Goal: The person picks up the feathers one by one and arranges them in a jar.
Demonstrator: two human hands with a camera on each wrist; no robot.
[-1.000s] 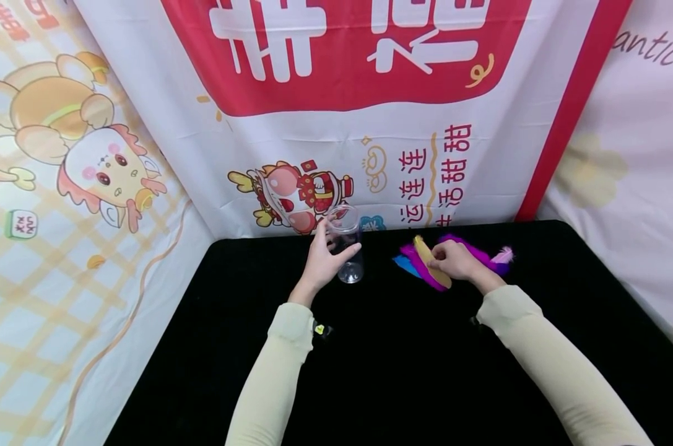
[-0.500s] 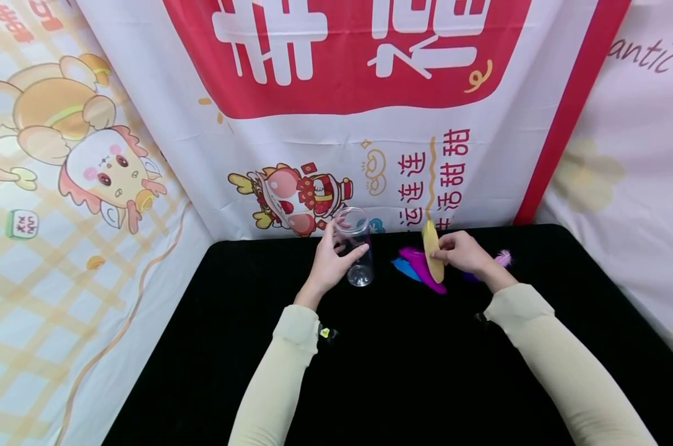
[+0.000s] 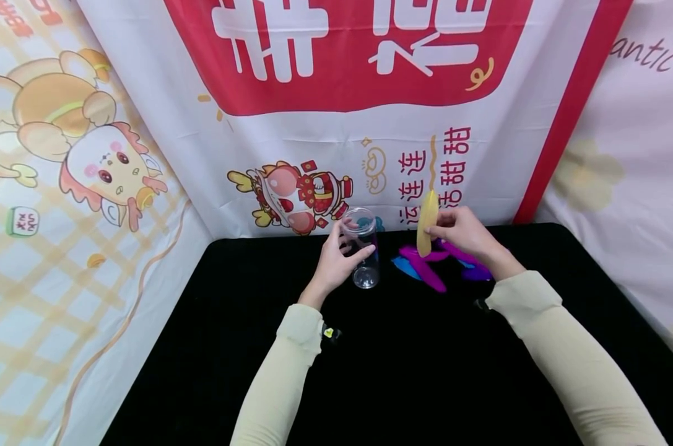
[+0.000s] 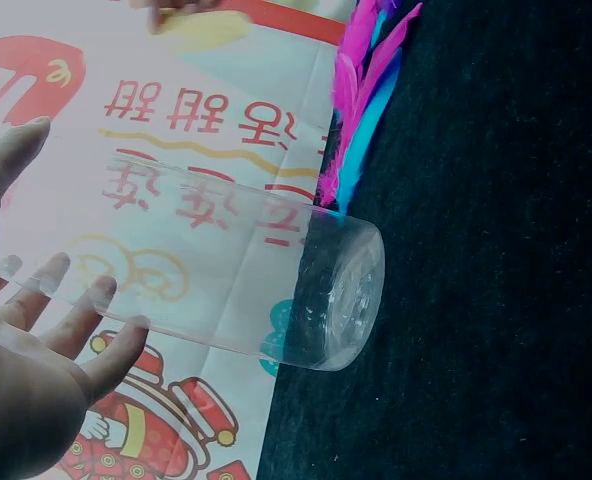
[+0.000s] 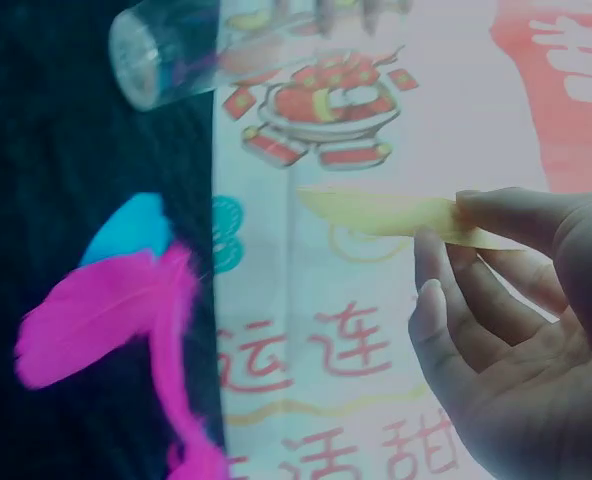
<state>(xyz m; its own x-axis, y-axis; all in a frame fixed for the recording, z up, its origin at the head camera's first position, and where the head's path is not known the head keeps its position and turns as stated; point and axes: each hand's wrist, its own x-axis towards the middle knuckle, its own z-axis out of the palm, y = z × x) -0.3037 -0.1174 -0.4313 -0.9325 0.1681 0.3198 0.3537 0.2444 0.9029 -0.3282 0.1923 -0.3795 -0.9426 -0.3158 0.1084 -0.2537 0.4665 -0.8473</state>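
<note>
A clear, open-topped plastic jar [image 3: 365, 260] stands on the black table, tilted little if at all. My left hand [image 3: 334, 257] holds it from the left, thumb across the near side and fingers behind; the left wrist view shows the fingers along its wall. My right hand [image 3: 463, 234] pinches a yellow feather [image 3: 427, 224] between thumb and fingertips, raised above the table to the right of the jar. In the right wrist view the yellow feather [image 5: 386, 212] lies across the pinch. Below it, magenta feathers [image 3: 425, 269] and a blue feather [image 3: 406, 267] lie on the table.
More feathers, purple and blue [image 3: 475, 271], lie under my right hand. The black table [image 3: 403, 365] ends at a printed white and red cloth backdrop [image 3: 291, 136] just behind the jar. Another patterned cloth [image 3: 91, 260] hangs on the left.
My right hand has lifted the yellow feather off the feather pile and turned it upright. My left hand and the jar have shifted slightly to the right.
</note>
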